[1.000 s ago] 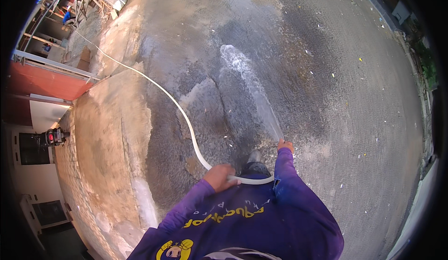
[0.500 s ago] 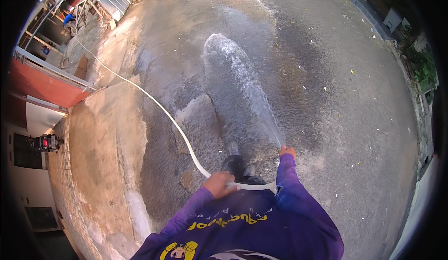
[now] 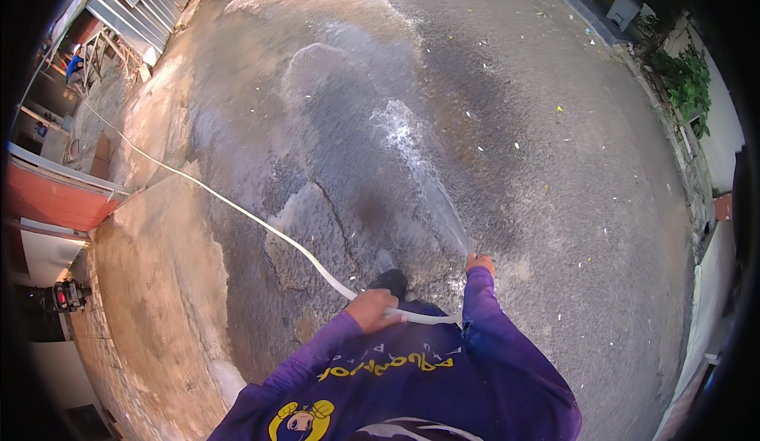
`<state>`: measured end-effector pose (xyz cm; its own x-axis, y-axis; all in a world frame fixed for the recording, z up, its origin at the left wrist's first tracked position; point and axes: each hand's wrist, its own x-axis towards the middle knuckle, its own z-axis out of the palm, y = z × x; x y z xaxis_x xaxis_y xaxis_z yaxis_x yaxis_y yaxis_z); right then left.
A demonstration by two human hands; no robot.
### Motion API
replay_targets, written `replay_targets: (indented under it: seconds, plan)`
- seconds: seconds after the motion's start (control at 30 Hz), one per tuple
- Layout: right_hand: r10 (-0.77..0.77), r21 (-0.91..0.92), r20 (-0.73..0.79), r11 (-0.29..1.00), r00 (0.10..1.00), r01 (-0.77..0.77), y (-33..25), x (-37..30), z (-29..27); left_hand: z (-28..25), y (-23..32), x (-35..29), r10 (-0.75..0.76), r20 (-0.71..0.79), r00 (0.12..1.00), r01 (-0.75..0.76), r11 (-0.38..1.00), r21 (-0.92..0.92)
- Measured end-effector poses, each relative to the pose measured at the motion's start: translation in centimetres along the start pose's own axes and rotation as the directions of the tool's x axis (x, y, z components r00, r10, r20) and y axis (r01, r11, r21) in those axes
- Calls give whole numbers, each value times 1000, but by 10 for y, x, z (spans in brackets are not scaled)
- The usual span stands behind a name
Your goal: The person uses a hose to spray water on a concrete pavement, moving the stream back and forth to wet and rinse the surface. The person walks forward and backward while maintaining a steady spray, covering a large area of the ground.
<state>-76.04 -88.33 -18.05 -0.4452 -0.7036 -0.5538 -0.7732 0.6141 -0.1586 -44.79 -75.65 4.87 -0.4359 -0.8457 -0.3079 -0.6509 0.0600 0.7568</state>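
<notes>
Steady white hose (image 3: 317, 264) in closed left hand (image 3: 374, 311); aim water jet (image 3: 430, 180) toward eleven o'clock with right hand (image 3: 480, 263) closed round hose's end.

Motorbike (image 3: 67, 295) far left, red wall (image 3: 55, 197) above it in view. Upper left: metal fence (image 3: 149, 15), person in blue (image 3: 75, 65) near wooden frame (image 3: 96, 55). Upper right: green bush (image 3: 687, 81), pale box (image 3: 625, 11) by the curb (image 3: 571, 3).

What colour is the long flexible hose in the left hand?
Creamy white: the long flexible hose, best seen in the head view.
</notes>
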Motion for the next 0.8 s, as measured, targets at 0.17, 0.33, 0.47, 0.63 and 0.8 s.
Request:
replay_targets:
  seconds: [0.17,0.33,0.47,0.63,0.8]
  plan:
    - [-8,-13,17,1000,1000,8,-20,22,-14,-30,-3,29,13,46,999,-12,1000,-14]
    - [259,-36,-97,964,961,-263,5,40,-60,-34,3,67,73,0,997,-73,997,-40]
    - [387,53,-182,922,904,-384,29,44,-104,-30,29,100,118,34,992,-117,992,-38]
    - [303,76,-141,953,943,-295,32,63,-139,-23,51,130,120,115,986,-118,993,-21]
    - [243,-73,-92,966,966,-250,47,101,-153,-4,63,167,81,68,994,-82,997,8]
